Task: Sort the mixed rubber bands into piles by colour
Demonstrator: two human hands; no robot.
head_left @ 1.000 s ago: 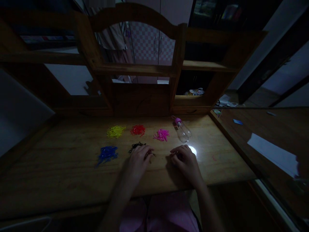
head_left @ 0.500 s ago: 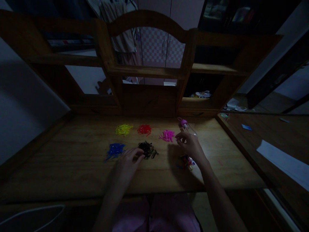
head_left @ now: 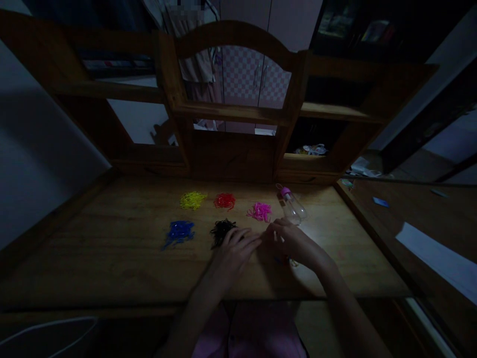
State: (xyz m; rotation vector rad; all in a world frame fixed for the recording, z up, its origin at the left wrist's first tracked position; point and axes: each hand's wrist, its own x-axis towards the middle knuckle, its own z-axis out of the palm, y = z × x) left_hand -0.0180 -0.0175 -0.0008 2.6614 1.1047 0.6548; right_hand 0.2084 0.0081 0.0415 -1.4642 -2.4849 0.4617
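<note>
My left hand [head_left: 238, 248] lies low over the table with its fingers stretched out, covering the right part of a pile of black stretchy-looking bands [head_left: 221, 231]. Just right of its fingertips, my right hand [head_left: 288, 239] has its fingers drawn together, and small pale bits show at them, too dim to name. Under that hand a small mixed-colour heap [head_left: 288, 260] is mostly hidden. Further back sit sorted piles: pink bands [head_left: 260, 212], red bands [head_left: 224, 201] and yellow bands [head_left: 193, 200]. A blue pile [head_left: 179, 232] lies left of the black one.
Behind my right hand lies a clear bottle with a pink cap [head_left: 292, 204]. A wooden shelf unit [head_left: 231, 117] rises along the table's back edge. On the right-hand surface are a white sheet [head_left: 436, 256] and a small blue card [head_left: 380, 202].
My left hand has moved right, from the black pile's left side across its right part. My right hand has come down and slightly left, away from the bottle, closer to my left hand.
</note>
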